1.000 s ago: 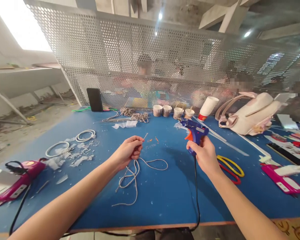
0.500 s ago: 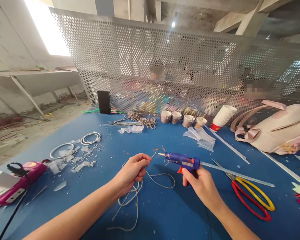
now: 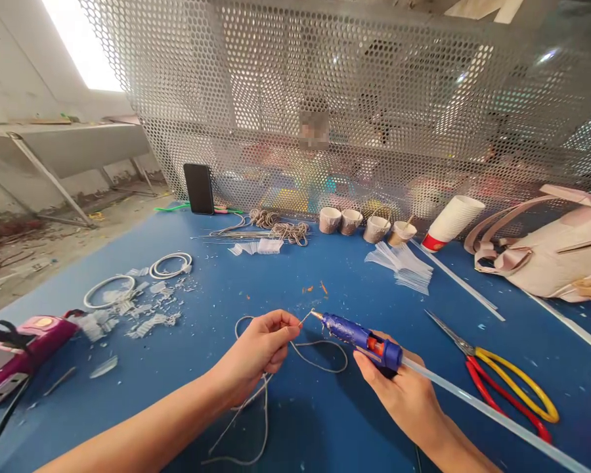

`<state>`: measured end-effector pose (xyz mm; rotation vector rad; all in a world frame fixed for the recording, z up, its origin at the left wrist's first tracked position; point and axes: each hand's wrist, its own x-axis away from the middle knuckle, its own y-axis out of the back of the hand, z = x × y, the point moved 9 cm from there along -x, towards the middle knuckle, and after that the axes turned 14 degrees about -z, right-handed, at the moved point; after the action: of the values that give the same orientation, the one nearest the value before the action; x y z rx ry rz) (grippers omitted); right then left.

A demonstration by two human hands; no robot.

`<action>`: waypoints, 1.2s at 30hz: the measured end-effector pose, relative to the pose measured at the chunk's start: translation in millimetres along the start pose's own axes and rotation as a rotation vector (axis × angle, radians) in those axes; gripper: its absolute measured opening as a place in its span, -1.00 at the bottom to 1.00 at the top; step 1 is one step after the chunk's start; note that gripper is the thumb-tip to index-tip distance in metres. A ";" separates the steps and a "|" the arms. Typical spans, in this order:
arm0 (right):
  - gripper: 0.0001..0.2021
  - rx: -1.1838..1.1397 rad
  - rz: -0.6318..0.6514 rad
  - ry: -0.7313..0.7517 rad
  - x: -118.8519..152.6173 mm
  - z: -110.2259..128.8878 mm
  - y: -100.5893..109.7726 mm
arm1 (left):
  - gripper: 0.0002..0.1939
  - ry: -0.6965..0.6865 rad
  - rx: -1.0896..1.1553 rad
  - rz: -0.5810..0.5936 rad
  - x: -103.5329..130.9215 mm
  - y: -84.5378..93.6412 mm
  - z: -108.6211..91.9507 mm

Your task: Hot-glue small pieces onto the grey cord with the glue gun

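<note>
Cord (image 3: 320, 345) looked light and limp, thin, probably frays at the tip; best taken right behind the end so the tip stays stiff enough to aim. That is where I had it: my left hand (image 3: 256, 351) pinched the cord end between thumb and forefinger, grip closed tight on it, the short tip poking out to the right. The rest of the cord lay loose in a loop on the blue tabletop (image 3: 295, 420), trailing near me under my wrist.

Glue gun (image 3: 357, 335) seemed light, hard plastic, not slippery; the nozzle is likely hot, so hold it by the handle only. My right hand (image 3: 404, 394) was wrapped around the handle, grip closed on the gun, barrel angled left and slightly up. Its nozzle sat touching or just beside the cord tip; I could not tell which. A clear glue stick (image 3: 473, 404) ran out the back toward the near right. Whether a finger was on the trigger I could not tell.

Scissors (image 3: 502, 378) lay on the right, apart from both hands. Paper cups (image 3: 364, 226) stood far, along the mesh screen (image 3: 325, 98).
</note>
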<state>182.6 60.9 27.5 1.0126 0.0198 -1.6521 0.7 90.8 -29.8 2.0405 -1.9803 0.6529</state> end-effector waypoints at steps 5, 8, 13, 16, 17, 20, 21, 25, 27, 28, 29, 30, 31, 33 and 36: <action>-0.84 0.008 -0.032 -0.015 -1.1 -1.0 3.2 | -0.79 0.016 0.008 0.025 1.2 -1.0 1.3; -0.86 0.005 -0.020 0.012 0.0 2.7 2.4 | -0.81 0.015 0.010 0.019 1.8 -0.1 1.1; -0.85 0.023 -0.002 -0.003 1.0 3.6 0.8 | -0.82 0.018 0.019 0.016 2.9 -0.7 0.4; -0.87 0.017 0.010 0.017 0.9 6.2 -0.1 | -0.81 0.022 0.018 0.017 3.4 -1.3 0.1; -0.88 0.013 0.018 0.024 1.0 7.3 -0.6 | -0.81 0.025 0.018 0.017 3.7 -1.5 0.2; -0.87 0.025 0.001 0.052 0.2 9.9 1.4 | -0.79 0.026 0.019 0.021 4.8 -2.3 -0.5; -0.86 0.031 -0.012 0.063 -0.2 10.7 2.5 | -0.79 0.023 0.019 0.024 5.3 -2.6 -0.8; -0.85 0.001 -0.033 0.104 0.3 14.7 2.8 | -0.78 0.019 0.013 0.037 6.2 -3.6 -1.3; -0.87 -0.001 -0.026 0.125 1.5 16.1 1.1 | -0.79 0.018 0.015 0.038 5.9 -3.4 -1.2; -0.87 0.007 -0.036 0.136 2.0 16.3 1.5 | -0.79 0.018 0.016 0.038 5.7 -3.3 -1.0; -0.87 0.018 -0.044 0.140 2.4 15.9 2.0 | -0.80 0.018 0.018 0.036 5.4 -3.0 -0.8; -0.87 0.026 -0.054 0.142 2.7 15.3 2.8 | -0.80 0.018 0.019 0.035 5.2 -2.9 -0.6; -0.87 0.031 -0.060 0.142 3.0 14.6 3.4 | -0.81 0.017 0.019 0.035 5.2 -3.0 -0.5; -0.88 0.031 -0.050 0.145 3.5 14.7 2.7 | -0.81 0.013 0.018 0.042 5.6 -3.8 -0.5; -0.87 0.025 -0.021 0.169 3.6 20.0 -0.1 | -0.82 0.004 0.019 0.055 6.5 -5.2 -1.0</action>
<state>170.6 48.1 37.8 1.1730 0.1229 -1.5853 5.6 85.8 -25.1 2.0000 -2.0423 0.6894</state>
